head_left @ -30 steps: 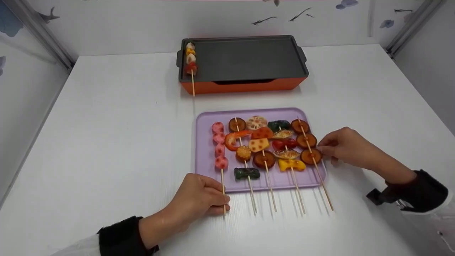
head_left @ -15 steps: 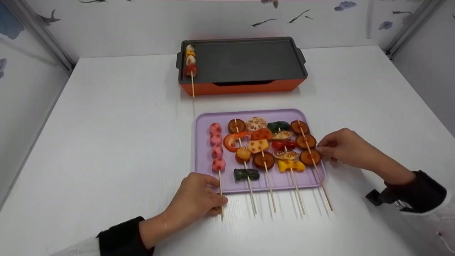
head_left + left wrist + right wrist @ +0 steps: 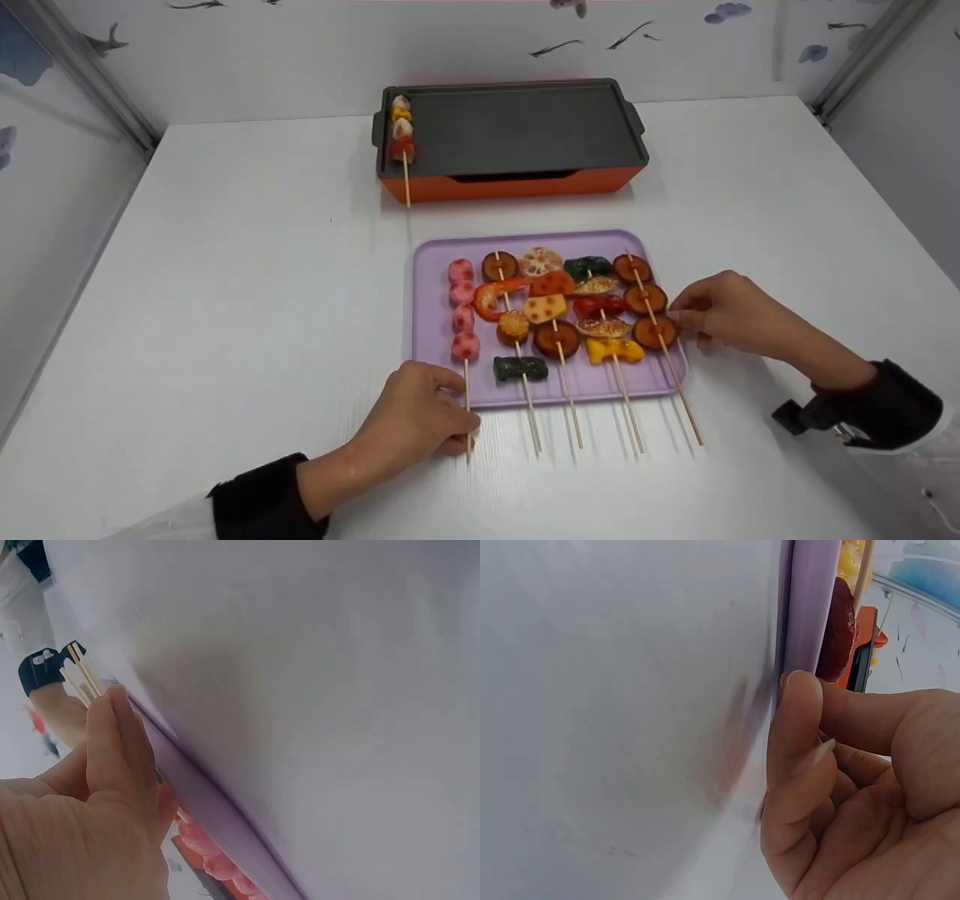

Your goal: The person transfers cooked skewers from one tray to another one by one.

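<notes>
Free room: white table [image 3: 225,285], wide bare stretch left of the purple tray [image 3: 429,300]; a bare band between tray and orange griddle [image 3: 514,142]; open surface right of both.

Obstacles: skewers crowd the tray, their sticks jutting over its near edge onto the table. Left hand [image 3: 411,417] blocks the near-left corner, at the pink skewer [image 3: 463,315] stick. Right hand [image 3: 724,309] closes off the tray's right rim. One skewer [image 3: 403,135] occupies the griddle's left end; the rest of its plate is open.

Pink-ball skewer [image 3: 463,315] flat at purple tray's [image 3: 431,262] left side, stick overhanging near edge.
</notes>
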`<state>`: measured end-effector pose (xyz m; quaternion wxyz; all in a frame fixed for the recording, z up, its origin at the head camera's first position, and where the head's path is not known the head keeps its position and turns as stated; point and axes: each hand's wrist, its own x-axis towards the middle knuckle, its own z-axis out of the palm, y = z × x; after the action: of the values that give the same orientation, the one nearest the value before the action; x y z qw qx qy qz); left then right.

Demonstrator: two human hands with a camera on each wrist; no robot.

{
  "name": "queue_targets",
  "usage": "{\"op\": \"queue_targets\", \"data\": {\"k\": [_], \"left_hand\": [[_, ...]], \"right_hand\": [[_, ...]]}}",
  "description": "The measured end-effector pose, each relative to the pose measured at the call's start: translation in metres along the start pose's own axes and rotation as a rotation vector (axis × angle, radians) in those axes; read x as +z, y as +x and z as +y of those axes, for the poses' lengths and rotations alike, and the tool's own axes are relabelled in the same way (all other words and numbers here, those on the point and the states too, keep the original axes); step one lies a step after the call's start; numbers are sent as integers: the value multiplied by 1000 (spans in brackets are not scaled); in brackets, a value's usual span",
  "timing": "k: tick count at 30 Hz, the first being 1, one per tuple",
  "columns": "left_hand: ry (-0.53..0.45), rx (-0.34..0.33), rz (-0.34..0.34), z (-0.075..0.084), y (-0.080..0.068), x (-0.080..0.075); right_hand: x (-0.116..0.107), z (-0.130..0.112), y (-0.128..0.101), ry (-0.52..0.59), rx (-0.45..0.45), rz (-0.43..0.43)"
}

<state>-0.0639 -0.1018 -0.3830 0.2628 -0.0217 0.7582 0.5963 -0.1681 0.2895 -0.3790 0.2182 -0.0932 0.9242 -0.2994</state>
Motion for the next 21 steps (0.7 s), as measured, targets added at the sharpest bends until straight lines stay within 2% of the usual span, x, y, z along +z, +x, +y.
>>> {"op": "queue_targets", "data": {"k": [10, 14, 16, 17, 21], "left_hand": [[-29, -35, 36, 5, 0, -6], [39, -4, 76, 10, 0, -11], [121, 55, 123, 13, 0, -14], [179, 110, 157, 14, 0, -16], [450, 387, 350, 18, 4, -25]], "right_hand": [[0, 0, 0, 0, 1, 0], [-1, 0, 0, -3, -18, 6], [-1, 1, 0, -3, -22, 6], [0, 1, 0, -3, -22, 6], [-1, 2, 0, 2, -3, 0]]}}
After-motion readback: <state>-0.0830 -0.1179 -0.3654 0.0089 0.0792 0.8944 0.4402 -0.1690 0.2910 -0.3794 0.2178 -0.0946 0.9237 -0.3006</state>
